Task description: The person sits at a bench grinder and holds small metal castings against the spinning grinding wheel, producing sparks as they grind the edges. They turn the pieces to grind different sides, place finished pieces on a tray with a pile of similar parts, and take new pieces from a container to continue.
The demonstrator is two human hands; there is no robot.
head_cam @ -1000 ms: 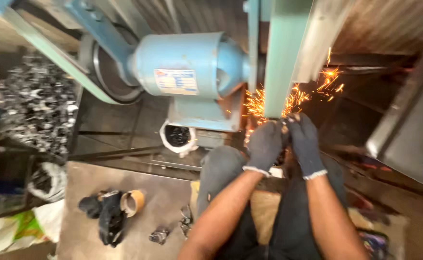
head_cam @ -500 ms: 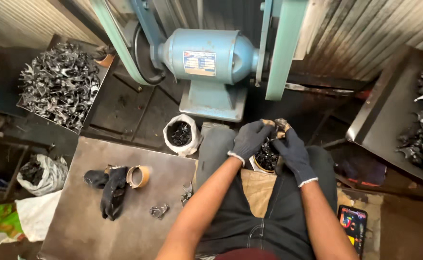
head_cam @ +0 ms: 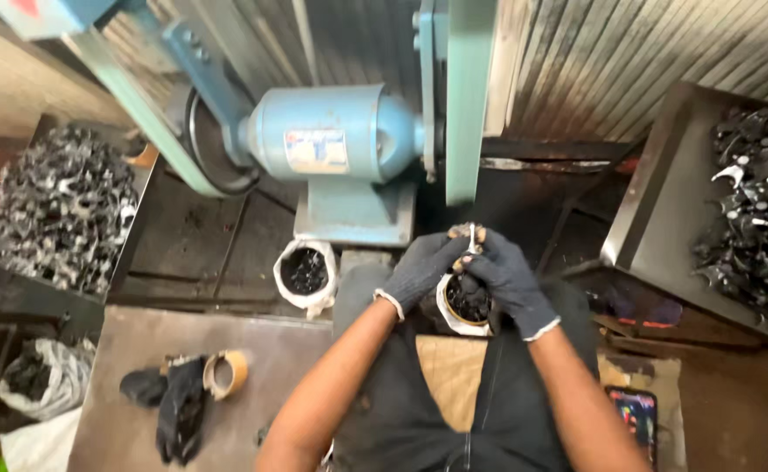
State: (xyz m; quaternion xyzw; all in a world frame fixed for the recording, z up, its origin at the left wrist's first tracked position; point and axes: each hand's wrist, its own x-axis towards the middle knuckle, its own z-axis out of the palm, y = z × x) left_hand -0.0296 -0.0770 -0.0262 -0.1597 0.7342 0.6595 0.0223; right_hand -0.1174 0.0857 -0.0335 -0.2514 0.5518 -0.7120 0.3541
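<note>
Dark-gloved left hand (head_cam: pixel 421 267) and right hand (head_cam: pixel 506 275) pinch one small metal piece (head_cam: pixel 469 236) over a white cup of black compound (head_cam: pixel 464 303); heaped trays of dark metal parts (head_cam: pixel 56 205) flank the idle blue belt grinder (head_cam: pixel 336 144).

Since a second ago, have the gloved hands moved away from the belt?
Yes. The left hand and right hand have dropped from the sparking green belt guard toward the lap, now over the small white container of dark material.
</note>
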